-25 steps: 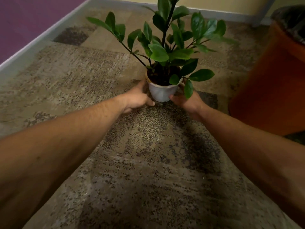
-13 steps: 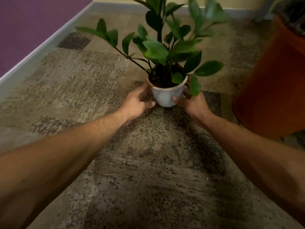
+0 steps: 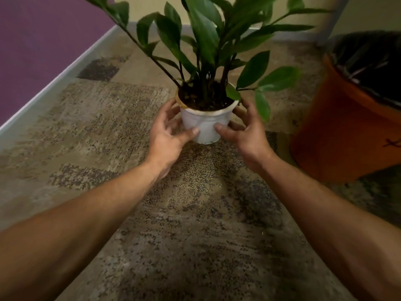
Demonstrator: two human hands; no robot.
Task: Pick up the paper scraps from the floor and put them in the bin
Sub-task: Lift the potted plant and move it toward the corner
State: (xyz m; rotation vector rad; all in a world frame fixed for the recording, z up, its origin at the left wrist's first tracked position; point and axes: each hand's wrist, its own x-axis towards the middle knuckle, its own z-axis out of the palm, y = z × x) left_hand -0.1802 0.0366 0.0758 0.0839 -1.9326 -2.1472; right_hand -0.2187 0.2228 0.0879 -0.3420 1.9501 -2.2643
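No paper scraps show on the carpet [image 3: 195, 213], so I cannot tell where they are; the left hand [image 3: 168, 135] and right hand [image 3: 245, 135] grip a white plant pot [image 3: 206, 127] beside the orange bin [image 3: 347, 135].

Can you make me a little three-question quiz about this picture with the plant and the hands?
1. True or false: both hands hold the white pot.
2. What lines the orange bin: A a black bag, B a blue towel, C nothing?
3. Which hand is nearer the bin?

Key
1. True: left hand and right hand grip its sides.
2. A.
3. The right hand.
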